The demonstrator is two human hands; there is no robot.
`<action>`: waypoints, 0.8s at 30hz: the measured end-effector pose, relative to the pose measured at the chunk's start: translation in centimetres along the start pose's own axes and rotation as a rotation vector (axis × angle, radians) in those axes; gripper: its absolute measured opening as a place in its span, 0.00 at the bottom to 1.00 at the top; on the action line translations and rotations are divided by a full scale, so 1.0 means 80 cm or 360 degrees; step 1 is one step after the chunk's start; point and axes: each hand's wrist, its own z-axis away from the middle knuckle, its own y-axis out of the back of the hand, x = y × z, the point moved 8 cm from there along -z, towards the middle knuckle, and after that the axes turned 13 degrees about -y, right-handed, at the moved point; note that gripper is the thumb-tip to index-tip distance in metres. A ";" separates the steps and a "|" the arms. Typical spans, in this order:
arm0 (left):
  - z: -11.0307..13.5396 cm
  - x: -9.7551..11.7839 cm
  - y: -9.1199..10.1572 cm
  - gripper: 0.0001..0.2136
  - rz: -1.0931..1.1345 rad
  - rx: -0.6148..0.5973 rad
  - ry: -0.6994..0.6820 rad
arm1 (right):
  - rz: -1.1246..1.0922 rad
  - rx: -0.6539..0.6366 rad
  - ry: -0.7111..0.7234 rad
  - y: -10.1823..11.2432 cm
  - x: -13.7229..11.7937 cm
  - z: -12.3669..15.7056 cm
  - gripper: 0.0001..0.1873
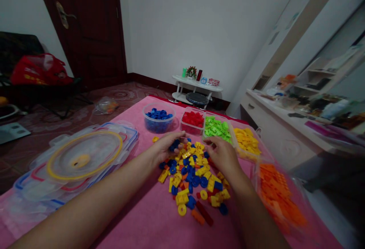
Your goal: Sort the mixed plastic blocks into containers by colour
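A mixed pile of building blocks (194,171), yellow, blue, orange and red, lies on the pink cloth in front of me. At its far left edge is my left hand (168,146), palm turned inward, its fingers curled around a few blue building blocks (174,145). My right hand (222,154) hovers over the right side of the pile, close to the tub of green blocks (218,129). Its fingers are bent and drawn together; whatever is between the fingertips is hidden.
Beyond the pile stand a round tub of blue blocks (159,116) and a box of red blocks (192,122). Yellow blocks (246,141) and orange blocks (275,192) fill containers at the right. Stacked clear lids (85,161) lie at the left. A cluttered dresser (285,127) stands alongside.
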 end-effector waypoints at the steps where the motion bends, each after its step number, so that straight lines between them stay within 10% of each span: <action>1: -0.002 0.015 0.012 0.11 -0.0350 0.0035 -0.0154 | 0.0147 -0.0052 -0.0039 -0.009 0.010 -0.002 0.14; 4: 0.005 0.063 0.033 0.10 -0.1662 0.0138 -0.0500 | 0.0387 -0.0186 -0.0113 -0.032 0.030 -0.005 0.12; 8: 0.015 0.069 0.052 0.11 -0.2795 0.0096 -0.0176 | 0.0450 -0.0161 -0.0111 -0.036 0.032 -0.002 0.10; 13: 0.012 0.054 0.070 0.14 -0.2982 -0.0014 0.0060 | 0.0290 0.0027 -0.0053 -0.019 0.016 0.003 0.14; 24: 0.009 0.028 0.026 0.15 -0.2477 -0.0384 -0.0304 | 0.0441 -0.0265 0.0149 -0.046 -0.026 0.028 0.14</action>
